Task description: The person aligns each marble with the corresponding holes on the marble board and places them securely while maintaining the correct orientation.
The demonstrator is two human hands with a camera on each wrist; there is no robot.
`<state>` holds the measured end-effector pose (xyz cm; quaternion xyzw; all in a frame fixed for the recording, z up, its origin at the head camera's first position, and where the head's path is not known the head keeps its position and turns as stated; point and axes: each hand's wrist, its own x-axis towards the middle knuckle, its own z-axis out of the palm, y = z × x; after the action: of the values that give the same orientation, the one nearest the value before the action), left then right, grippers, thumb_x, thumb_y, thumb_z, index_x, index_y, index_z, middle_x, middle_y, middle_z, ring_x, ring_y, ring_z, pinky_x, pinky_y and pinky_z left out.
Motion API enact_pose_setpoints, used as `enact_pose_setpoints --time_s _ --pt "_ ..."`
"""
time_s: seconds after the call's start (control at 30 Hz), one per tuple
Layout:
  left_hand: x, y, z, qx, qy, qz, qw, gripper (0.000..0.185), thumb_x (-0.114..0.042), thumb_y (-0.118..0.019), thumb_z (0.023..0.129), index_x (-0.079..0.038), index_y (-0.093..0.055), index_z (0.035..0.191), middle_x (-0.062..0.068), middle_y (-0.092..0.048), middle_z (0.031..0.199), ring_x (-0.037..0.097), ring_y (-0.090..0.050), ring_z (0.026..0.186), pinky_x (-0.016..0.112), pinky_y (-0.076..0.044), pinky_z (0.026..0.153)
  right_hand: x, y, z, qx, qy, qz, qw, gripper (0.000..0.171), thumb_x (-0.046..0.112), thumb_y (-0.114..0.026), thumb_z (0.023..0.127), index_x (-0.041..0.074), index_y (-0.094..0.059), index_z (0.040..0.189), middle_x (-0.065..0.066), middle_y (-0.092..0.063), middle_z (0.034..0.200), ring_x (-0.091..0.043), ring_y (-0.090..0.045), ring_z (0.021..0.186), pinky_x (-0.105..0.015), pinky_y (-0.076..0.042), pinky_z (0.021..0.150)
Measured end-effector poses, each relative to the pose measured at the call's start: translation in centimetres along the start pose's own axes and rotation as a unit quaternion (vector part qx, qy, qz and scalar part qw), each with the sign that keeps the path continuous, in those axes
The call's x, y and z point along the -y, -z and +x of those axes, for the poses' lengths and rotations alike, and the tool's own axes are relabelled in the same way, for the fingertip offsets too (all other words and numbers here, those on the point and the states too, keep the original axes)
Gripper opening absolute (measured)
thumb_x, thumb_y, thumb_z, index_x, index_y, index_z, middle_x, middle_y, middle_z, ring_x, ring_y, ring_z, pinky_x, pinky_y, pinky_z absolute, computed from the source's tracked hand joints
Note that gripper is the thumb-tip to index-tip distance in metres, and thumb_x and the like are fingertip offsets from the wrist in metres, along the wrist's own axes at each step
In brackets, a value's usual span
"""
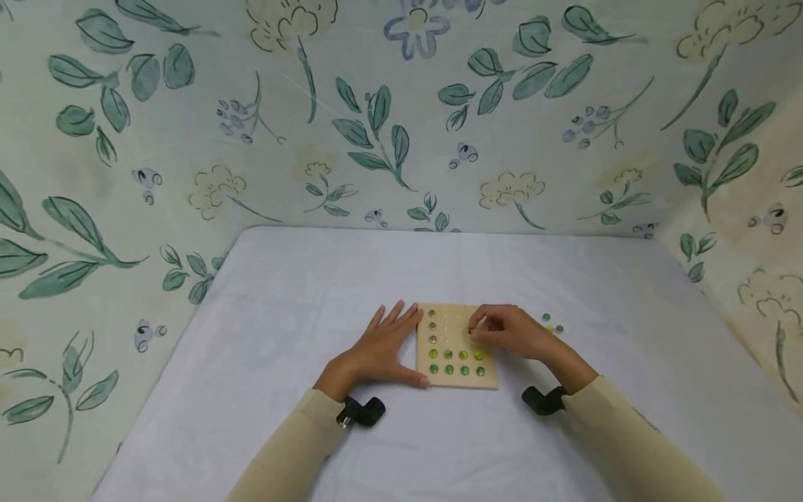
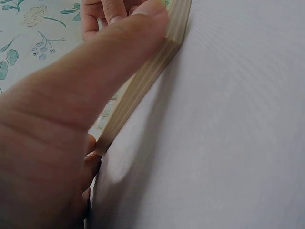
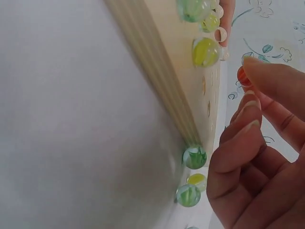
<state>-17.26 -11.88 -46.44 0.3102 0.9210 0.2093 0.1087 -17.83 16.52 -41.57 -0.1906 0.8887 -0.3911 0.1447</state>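
A square wooden board (image 1: 464,381) with rows of holes lies on the white cloth. Green marbles (image 1: 464,370) fill its nearest row, yellow marbles (image 1: 463,355) the row behind, and 3 clear marbles (image 1: 431,326) sit along the left column. My left hand (image 1: 379,348) is spread at the board's left side, fingertips by the far-left corner and thumb on the near-left corner. Above the board's right part, my right hand (image 1: 514,331) pinches a red-orange marble (image 3: 245,76) between thumb and forefinger. In the right wrist view the marble is held clear of the board.
Loose marbles lie on the cloth just right of the board, partly behind my right hand: green ones (image 3: 194,157) and a yellow one (image 3: 197,181). A black wrist camera (image 1: 370,411) juts from each wrist. Floral fabric (image 1: 376,139) hangs behind the table.
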Motion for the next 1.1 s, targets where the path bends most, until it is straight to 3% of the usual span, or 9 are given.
enact_pose_setpoints --time_s 0.3,0.67,1.1 --pt "-0.2 -0.1 0.0 0.009 0.002 0.001 1.0000 0.124 -0.082 -0.062 0.065 -0.019 -0.006 0.157 -0.004 -0.003 0.162 0.019 0.008 0.148 0.044 0.008 0.118 0.6 -0.6 0.9 0.020 -0.009 -0.008 1.000 0.012 0.017 -0.071 0.089 0.013 -0.067 0.100 -0.003 -0.058 0.078 -0.019 -0.051 0.068 -0.027 -0.044 0.057" --pt "0.1 0.0 0.1 0.006 0.003 0.000 1.0000 0.126 -0.085 -0.060 0.064 -0.020 -0.005 0.157 -0.005 -0.002 0.162 0.017 0.008 0.148 0.043 0.009 0.118 1.1 -1.2 1.8 0.036 0.019 -0.009 0.999 0.010 0.017 -0.071 0.089 0.014 -0.067 0.098 -0.002 -0.057 0.074 -0.017 -0.051 0.066 -0.025 -0.043 0.056" --pt "0.0 0.1 -0.1 0.009 0.002 -0.001 1.0000 0.124 -0.083 -0.061 0.065 -0.020 -0.005 0.157 -0.005 -0.002 0.162 0.018 0.008 0.148 0.043 0.009 0.118 1.6 -2.1 2.3 0.046 -0.015 -0.022 0.999 0.010 0.016 -0.072 0.088 0.015 -0.068 0.097 -0.001 -0.057 0.075 -0.017 -0.052 0.066 -0.026 -0.044 0.055"
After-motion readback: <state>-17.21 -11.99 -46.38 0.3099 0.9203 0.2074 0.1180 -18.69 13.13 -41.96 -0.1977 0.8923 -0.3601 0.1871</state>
